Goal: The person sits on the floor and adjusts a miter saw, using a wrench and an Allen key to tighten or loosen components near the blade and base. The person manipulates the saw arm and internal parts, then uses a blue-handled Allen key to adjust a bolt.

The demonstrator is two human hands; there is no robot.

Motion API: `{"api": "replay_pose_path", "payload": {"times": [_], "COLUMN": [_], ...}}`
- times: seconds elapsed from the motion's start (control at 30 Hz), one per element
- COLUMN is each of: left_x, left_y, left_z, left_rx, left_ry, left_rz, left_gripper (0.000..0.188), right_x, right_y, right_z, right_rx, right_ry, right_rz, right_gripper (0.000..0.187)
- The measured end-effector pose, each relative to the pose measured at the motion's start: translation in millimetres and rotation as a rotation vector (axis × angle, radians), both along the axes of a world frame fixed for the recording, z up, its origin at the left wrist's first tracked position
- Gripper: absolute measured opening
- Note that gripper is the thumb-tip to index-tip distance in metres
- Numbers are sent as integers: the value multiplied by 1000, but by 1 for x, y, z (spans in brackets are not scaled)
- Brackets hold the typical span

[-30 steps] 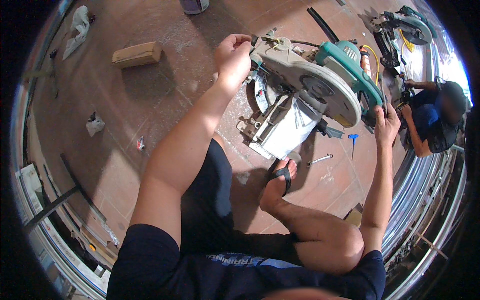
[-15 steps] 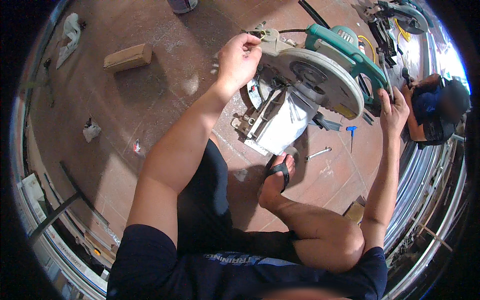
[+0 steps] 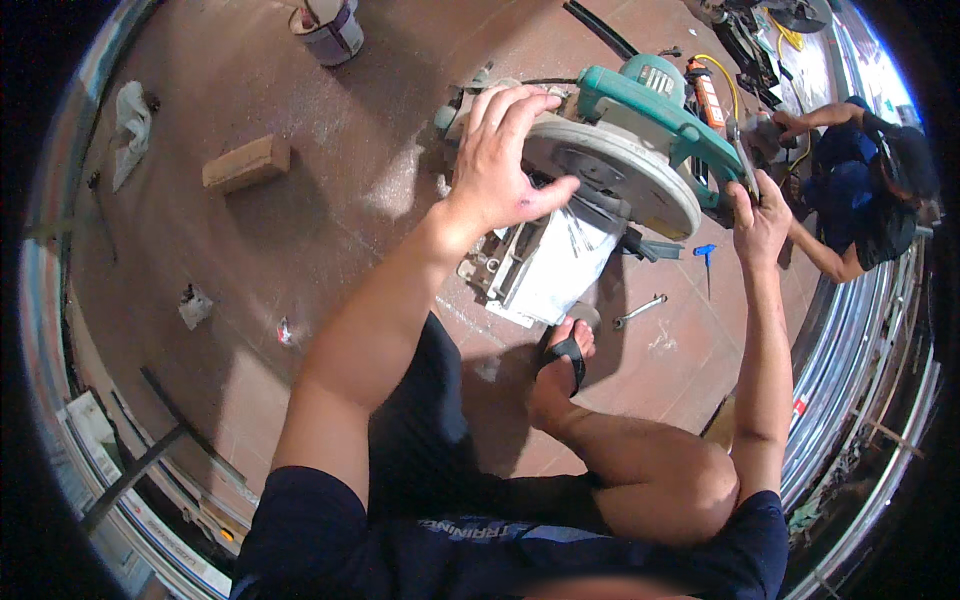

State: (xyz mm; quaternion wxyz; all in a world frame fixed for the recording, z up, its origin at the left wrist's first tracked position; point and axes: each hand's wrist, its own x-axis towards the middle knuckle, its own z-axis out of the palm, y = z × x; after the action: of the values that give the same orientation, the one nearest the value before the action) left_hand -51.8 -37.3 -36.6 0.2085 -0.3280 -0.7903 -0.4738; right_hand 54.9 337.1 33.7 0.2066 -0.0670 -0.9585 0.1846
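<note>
A miter saw [image 3: 655, 120] with a teal motor body stands on the tiled floor in front of me, its round blade guard [image 3: 610, 165] dusty grey. My left hand [image 3: 505, 165] is at the guard's left side, fingers spread and thumb stretched over the blade area. Whether its fingertips touch the saw I cannot tell. Beside the saw's handle, my right hand [image 3: 762, 215] pinches a slim silver metal tool [image 3: 747, 165] that points upward; its kind is unclear. Below the blade a white sheet [image 3: 565, 265] covers part of the saw base.
Near my sandalled foot lie a wrench [image 3: 640, 311] and a blue-handled hex key [image 3: 706, 262]. Another person [image 3: 860, 190] crouches at the right, by long metal profiles [image 3: 830, 370]. A wooden block [image 3: 246, 164] and a bucket [image 3: 328, 35] sit on the floor to the left.
My left hand has gone from closed fingers at the saw's rear pivot to spread fingers beside the guard. The right hand stays by the handle. The view has shifted, showing more of the bucket.
</note>
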Motion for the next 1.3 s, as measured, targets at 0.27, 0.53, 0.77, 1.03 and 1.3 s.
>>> {"api": "replay_pose_path", "payload": {"times": [0.27, 0.53, 0.77, 1.03, 1.3], "left_x": [-33, -55, -48, -59, -46], "left_y": [24, 50, 52, 50, 35], "left_z": [-29, -77, -78, -85, -34], "left_rx": [184, 232, 295, 176, -30], "left_ry": [41, 99, -119, 131, 96], "left_rz": [35, 143, 133, 181, 126], "left_gripper": [110, 113, 111, 99, 103], "right_x": [1, -7, -9, -6, -12], "right_y": [-2, 9, 23, 34, 5], "right_z": [2, 12, -4, -26, 20], "right_rx": [46, -7, -71, -146, -113], "right_ry": [14, -125, -183, -234, -126], "right_rz": [-7, 100, 128, 154, 102], "right_gripper": [55, 74, 62, 70, 70]}}
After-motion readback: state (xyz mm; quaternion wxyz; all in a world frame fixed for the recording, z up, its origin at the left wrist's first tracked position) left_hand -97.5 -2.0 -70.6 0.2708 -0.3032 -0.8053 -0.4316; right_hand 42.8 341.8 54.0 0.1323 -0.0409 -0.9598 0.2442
